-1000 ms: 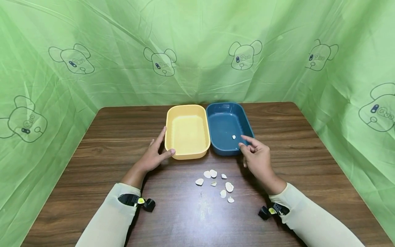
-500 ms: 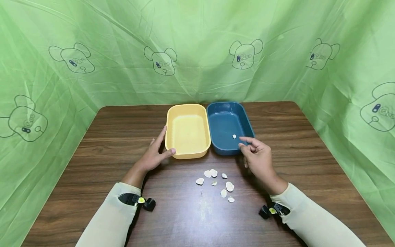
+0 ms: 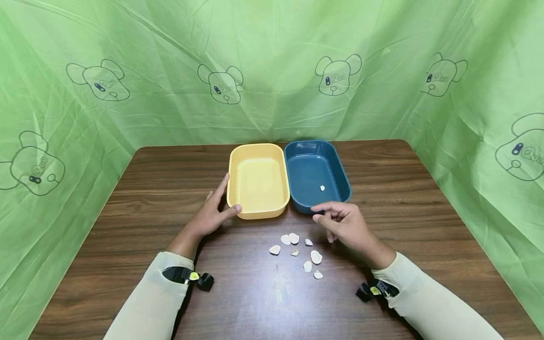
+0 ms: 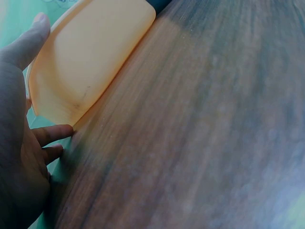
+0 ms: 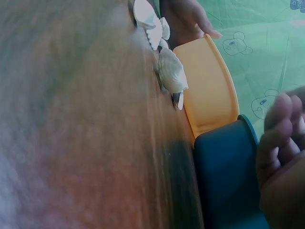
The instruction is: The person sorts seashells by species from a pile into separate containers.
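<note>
The left forearm (image 3: 144, 302) and the right forearm (image 3: 433, 302) slant inward over the table (image 3: 131, 245), both aimed towards its far edge. Between the left edge and the middle, the left hand (image 3: 208, 215) has its thumb and index finger spread wide. The right hand (image 3: 346, 227), towards the right edge, points its index finger leftward, thumb just below, other fingers loosely curled

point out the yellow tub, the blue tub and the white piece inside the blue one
Yellow tub (image 3: 259, 185), head view, its bare floor.
Blue tub (image 3: 308, 173), head view, its bare floor.
White piece (image 3: 322, 188), head view, its middle.
</note>
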`<action>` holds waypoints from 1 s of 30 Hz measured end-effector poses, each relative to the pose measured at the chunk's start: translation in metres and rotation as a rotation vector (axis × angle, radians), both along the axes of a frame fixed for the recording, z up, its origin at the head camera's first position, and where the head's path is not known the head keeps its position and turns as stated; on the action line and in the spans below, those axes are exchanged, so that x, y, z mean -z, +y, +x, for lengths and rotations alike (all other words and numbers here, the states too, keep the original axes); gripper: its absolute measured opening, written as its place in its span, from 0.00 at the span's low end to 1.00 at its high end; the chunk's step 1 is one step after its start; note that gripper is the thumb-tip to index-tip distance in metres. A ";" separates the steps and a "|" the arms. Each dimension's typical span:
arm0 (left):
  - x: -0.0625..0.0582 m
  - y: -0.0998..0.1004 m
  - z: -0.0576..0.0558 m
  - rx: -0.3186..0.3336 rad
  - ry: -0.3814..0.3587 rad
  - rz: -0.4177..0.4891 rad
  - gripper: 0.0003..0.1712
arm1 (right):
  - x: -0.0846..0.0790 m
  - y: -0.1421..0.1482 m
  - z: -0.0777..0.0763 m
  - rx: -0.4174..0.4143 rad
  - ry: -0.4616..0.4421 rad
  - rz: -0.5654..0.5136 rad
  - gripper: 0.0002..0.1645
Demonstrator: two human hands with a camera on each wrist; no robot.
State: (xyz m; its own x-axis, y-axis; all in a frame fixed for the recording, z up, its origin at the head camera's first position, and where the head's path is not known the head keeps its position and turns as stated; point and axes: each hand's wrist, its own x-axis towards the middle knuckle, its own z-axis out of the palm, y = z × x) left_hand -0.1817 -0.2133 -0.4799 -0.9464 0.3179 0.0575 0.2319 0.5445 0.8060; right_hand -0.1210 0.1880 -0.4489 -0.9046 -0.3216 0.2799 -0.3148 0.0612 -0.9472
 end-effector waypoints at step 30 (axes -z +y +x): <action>-0.002 0.001 0.001 0.002 -0.008 -0.006 0.60 | 0.009 0.009 0.001 -0.229 -0.232 0.419 0.17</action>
State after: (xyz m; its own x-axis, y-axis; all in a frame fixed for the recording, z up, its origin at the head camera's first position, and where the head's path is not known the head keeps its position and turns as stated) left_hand -0.1805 -0.2124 -0.4780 -0.9461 0.3204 0.0480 0.2266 0.5485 0.8048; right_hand -0.1196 0.1970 -0.4584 -0.8209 -0.5596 -0.1140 -0.1497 0.4035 -0.9026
